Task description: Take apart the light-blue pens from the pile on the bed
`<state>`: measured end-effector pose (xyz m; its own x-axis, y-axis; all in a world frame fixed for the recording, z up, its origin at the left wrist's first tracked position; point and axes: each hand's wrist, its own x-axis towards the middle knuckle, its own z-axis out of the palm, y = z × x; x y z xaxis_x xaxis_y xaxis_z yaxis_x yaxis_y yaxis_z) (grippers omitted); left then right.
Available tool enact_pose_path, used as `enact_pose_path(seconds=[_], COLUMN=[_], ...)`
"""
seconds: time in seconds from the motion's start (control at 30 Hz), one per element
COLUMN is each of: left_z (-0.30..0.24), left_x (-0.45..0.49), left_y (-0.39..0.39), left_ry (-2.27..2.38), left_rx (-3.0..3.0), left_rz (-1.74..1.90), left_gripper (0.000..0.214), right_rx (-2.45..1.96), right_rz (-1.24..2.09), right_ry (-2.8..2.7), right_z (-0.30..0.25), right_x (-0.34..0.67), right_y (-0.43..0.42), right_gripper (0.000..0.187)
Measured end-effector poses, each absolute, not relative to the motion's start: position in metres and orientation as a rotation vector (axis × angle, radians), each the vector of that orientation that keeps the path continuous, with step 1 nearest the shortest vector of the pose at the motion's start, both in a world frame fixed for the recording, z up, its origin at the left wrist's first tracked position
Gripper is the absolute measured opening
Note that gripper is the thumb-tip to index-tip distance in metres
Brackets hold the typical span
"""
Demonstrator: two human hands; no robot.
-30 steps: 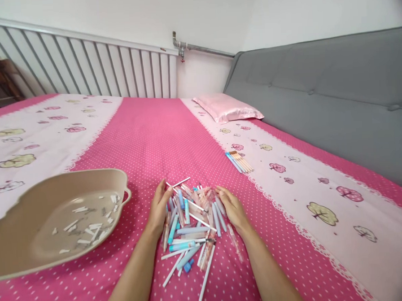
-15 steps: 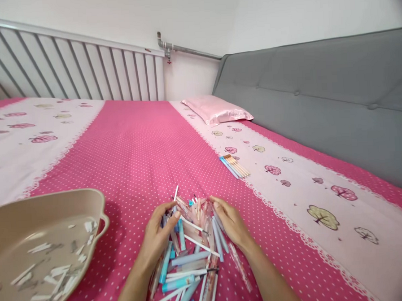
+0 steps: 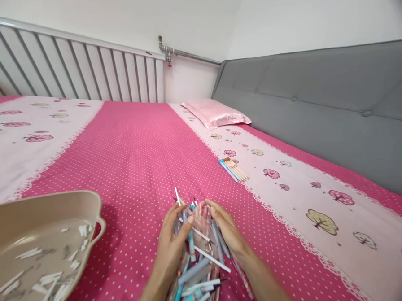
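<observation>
A loose pile of pen parts (image 3: pixel 194 272), with clear, pink, lilac and blue barrels and thin white refills, lies on the pink dotted bedspread (image 3: pixel 137 158). Along its left side rests my left hand (image 3: pixel 170 242), thumb and fingers apart, touching the pieces. My right hand (image 3: pixel 228 232) curves around the right side, its fingers stretched along the outer barrels. Both hands cup the heap between them without closing on a single piece. Forearms and fingers hide parts of the heap.
At left stands a beige basin (image 3: pixel 98 205) with a side handle, holding small white pieces (image 3: pixel 49 284). A neat row of blue and cream pens (image 3: pixel 234 169) lies beyond my right hand. Farther back are a pink pillow (image 3: pixel 215 113), grey headboard (image 3: pixel 319 86) and radiator (image 3: pixel 82 71).
My hands have come closer together, the left one moving right, and the pile between them is squeezed narrower. The view has shifted slightly.
</observation>
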<state>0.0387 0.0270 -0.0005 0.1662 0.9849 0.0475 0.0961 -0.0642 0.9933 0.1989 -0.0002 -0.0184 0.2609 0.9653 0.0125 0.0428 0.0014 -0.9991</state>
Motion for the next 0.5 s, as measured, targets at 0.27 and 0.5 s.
enact_pose_path(seconds=[0.27,0.5], left_z=[-0.002,-0.004], left_x=[0.043,0.041], left_y=[0.025,0.023], left_ry=[1.187,1.194], left_rx=[1.423,1.518], left_rz=[1.092,1.046], left_gripper=[0.059,0.058], right_rx=[-1.279,-1.118], right_rz=[1.051,1.214], right_ry=[-1.028,-0.992], right_z=[-0.003,0.016], right_x=[0.186,0.178], right_y=[-0.008,-0.019], right_gripper=[0.056,0.052])
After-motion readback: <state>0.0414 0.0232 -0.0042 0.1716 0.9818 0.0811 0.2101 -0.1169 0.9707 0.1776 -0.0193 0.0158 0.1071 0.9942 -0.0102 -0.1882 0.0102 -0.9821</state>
